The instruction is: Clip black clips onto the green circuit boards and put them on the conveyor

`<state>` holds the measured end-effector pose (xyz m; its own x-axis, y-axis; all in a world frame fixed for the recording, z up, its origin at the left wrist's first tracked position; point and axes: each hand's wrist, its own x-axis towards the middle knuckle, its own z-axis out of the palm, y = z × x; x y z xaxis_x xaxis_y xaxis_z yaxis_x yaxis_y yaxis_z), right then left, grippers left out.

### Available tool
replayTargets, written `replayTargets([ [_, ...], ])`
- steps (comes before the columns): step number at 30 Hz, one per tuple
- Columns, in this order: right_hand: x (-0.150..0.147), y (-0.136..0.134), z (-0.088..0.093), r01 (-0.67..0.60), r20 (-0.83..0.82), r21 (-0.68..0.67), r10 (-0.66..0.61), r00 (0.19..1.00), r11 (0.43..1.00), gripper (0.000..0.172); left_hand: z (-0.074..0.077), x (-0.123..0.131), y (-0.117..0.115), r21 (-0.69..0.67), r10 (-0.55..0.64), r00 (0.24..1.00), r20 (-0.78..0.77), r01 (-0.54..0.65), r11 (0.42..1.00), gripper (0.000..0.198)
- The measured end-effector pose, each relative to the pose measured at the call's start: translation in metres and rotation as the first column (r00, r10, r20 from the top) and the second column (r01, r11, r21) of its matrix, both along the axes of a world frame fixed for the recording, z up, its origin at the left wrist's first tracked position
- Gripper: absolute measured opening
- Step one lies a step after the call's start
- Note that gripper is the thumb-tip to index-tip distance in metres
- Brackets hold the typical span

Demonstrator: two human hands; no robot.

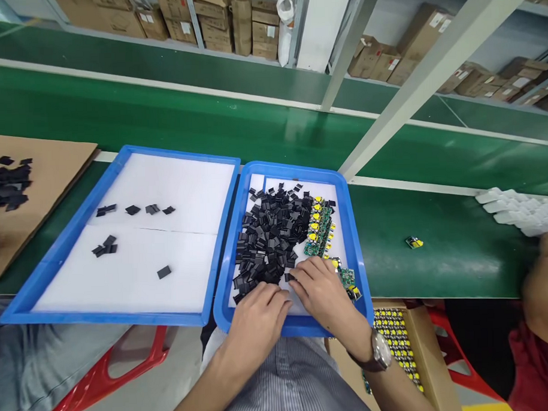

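In the head view both my hands are over the front of a blue tray [361, 274] lined with white foam. My right hand [322, 291] is closed, its fingertips pinching a small flat black piece [289, 277]. Just left of it, my left hand [260, 314] has its fingers bent together at the edge of a heap of black pieces [270, 229]; whatever is between them is hidden. Beside the heap stands a row of green circuit boards [320, 228] with yellow parts. More boards [347, 278] lie partly behind my right hand.
To the left, a larger blue tray [232, 213] bears a few scattered black pieces [163, 272]. Cardboard [66, 177] with more pieces lies beyond. One board [414, 242] sits on the green bench, near white trays [521, 206] and a co-worker's blurred arm [546, 280]. Below right is a carton [434, 356] of boards.
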<state>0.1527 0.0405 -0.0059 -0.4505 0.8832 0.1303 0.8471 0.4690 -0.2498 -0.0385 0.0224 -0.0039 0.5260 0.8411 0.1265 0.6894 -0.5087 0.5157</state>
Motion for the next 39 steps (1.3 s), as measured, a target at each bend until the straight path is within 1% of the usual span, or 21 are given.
replayTargets([
  [3, -0.011, 0.009, -0.001, -0.086, 0.070, -0.062, 0.090, 0.993, 0.994, 0.024, 0.003, 0.004, 0.000, -0.022, -0.032, 0.999, -0.040, 0.031, 0.999, 0.021],
  [5, -0.010, 0.016, 0.001, -0.121, 0.064, -0.081, 0.126, 0.990, 0.989, 0.025, 0.003, 0.000, 0.001, -0.006, -0.020, 0.999, -0.047, 0.020, 1.000, 0.021],
  [6, -0.006, 0.018, 0.003, -0.122, 0.020, -0.079, 0.124, 0.992, 0.989, 0.024, 0.002, -0.003, 0.001, 0.005, -0.010, 0.999, -0.044, 0.010, 1.000, 0.020],
  [8, 0.009, 0.021, 0.011, -0.066, -0.171, -0.037, 0.058, 0.984, 0.997, 0.022, 0.000, -0.009, 0.002, 0.034, 0.013, 1.000, -0.027, -0.012, 0.999, 0.018],
  [9, 0.020, 0.020, 0.017, -0.007, -0.297, -0.014, 0.002, 0.955, 1.000, 0.021, -0.001, -0.011, 0.002, 0.050, 0.024, 1.000, -0.018, -0.023, 0.999, 0.018],
  [11, 0.042, 0.015, 0.028, 0.151, -0.529, -0.001, -0.129, 0.839, 0.989, 0.019, -0.002, -0.011, 0.003, 0.074, 0.034, 0.999, -0.004, -0.034, 0.997, 0.017],
  [13, 0.061, 0.003, 0.034, 0.269, -0.663, -0.054, -0.236, 0.710, 0.962, 0.018, -0.002, -0.003, 0.006, 0.079, 0.015, 1.000, -0.002, -0.015, 0.997, 0.021],
  [14, 0.067, -0.004, 0.035, 0.297, -0.700, -0.089, -0.271, 0.660, 0.951, 0.018, -0.002, 0.003, 0.008, 0.070, -0.003, 1.000, -0.007, 0.003, 0.998, 0.025],
  [17, 0.073, -0.025, 0.027, 0.297, -0.761, -0.161, -0.310, 0.570, 0.941, 0.019, -0.002, 0.024, 0.016, 0.005, -0.063, 0.997, -0.049, 0.063, 0.998, 0.042],
  [20, 0.068, -0.038, 0.015, 0.281, -0.792, -0.184, -0.311, 0.525, 0.942, 0.021, -0.002, 0.035, 0.022, -0.085, -0.091, 0.995, -0.039, 0.087, 0.993, 0.041],
  [21, 0.065, -0.041, 0.012, 0.287, -0.804, -0.189, -0.316, 0.504, 0.939, 0.021, -0.002, 0.035, 0.023, -0.118, -0.075, 0.997, 0.009, 0.075, 0.990, 0.039],
  [23, 0.057, -0.044, 0.008, 0.305, -0.827, -0.212, -0.337, 0.451, 0.929, 0.019, 0.000, 0.029, 0.023, -0.235, 0.020, 0.980, 0.197, 0.028, 0.972, 0.039],
  [24, 0.053, -0.045, 0.008, 0.313, -0.836, -0.229, -0.351, 0.422, 0.922, 0.018, 0.001, 0.024, 0.021, -0.337, 0.101, 0.941, 0.324, 0.015, 0.941, 0.041],
  [25, 0.048, -0.045, 0.008, 0.314, -0.842, -0.251, -0.367, 0.396, 0.915, 0.017, 0.003, 0.020, 0.019, -0.457, 0.202, 0.871, 0.447, 0.029, 0.889, 0.041],
  [27, 0.035, -0.044, 0.009, 0.285, -0.853, -0.295, -0.386, 0.352, 0.912, 0.018, 0.006, 0.013, 0.014, -0.666, 0.429, 0.668, 0.608, 0.135, 0.734, 0.040],
  [29, 0.022, -0.042, 0.010, 0.220, -0.875, -0.316, -0.373, 0.309, 0.923, 0.021, 0.009, 0.011, 0.009, -0.757, 0.606, 0.473, 0.640, 0.253, 0.602, 0.035],
  [31, 0.010, -0.040, 0.010, 0.168, -0.896, -0.318, -0.353, 0.269, 0.933, 0.025, 0.011, 0.013, 0.006, -0.781, 0.697, 0.354, 0.624, 0.313, 0.540, 0.033],
  [32, 0.006, -0.038, 0.009, 0.160, -0.902, -0.317, -0.349, 0.253, 0.935, 0.026, 0.012, 0.014, 0.005, -0.785, 0.719, 0.323, 0.615, 0.330, 0.524, 0.032],
  [34, 0.000, -0.037, 0.007, 0.172, -0.904, -0.322, -0.356, 0.235, 0.931, 0.025, 0.013, 0.016, 0.004, -0.784, 0.732, 0.298, 0.613, 0.350, 0.513, 0.032],
  [36, -0.001, -0.036, 0.006, 0.193, -0.901, -0.329, -0.368, 0.229, 0.925, 0.021, 0.014, 0.017, 0.003, -0.777, 0.718, 0.311, 0.623, 0.350, 0.523, 0.032],
  [39, 0.000, -0.037, 0.004, 0.205, -0.894, -0.335, -0.379, 0.240, 0.920, 0.018, 0.013, 0.016, 0.002, -0.767, 0.677, 0.360, 0.642, 0.328, 0.552, 0.033],
])
